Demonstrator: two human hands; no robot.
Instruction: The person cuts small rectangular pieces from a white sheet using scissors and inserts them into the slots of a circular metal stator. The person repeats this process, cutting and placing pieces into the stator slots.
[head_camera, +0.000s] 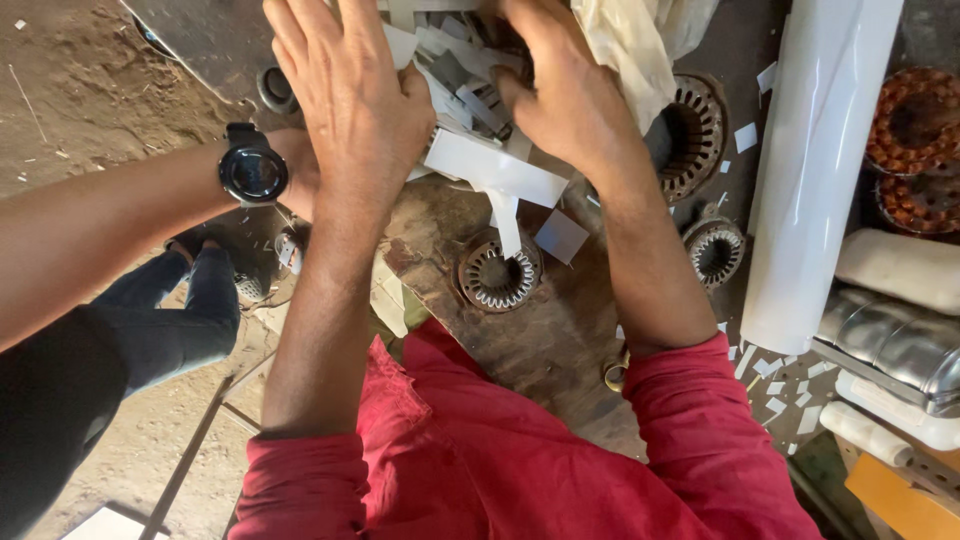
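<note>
two hands worked in a heap of white paper strips and cut rectangular slips (470, 80) that lay at the far edge of the worn wooden table (540, 340), directly under and between them. the left hand (350, 90) lay flat over the near left side of the heap, fingers spread and loose, palm down, touching the slips; whether it pinched any of them could not be told. the right hand (560, 90) was curled into the heap from the right, its thumb pressed against the strips and its fingers tucked under them, so it appeared to be grasping a bunch, though the fingertips were hidden. one larger white slip (495, 165) stuck out from the heap toward the person, just below both hands, and a narrow strip hung from it over a round grey metal stator core with slotted teeth (497, 275), which sat on the table between the two forearms. a second, smaller stator core (715, 250) stood to the right of the right forearm, and a third, larger one (690, 135) stood just beside the right wrist. a long white roll of sheet (815, 170) lay further right. another person's forearm with a black wristwatch (252, 172) reached in from the left, behind the left wrist.
</note>
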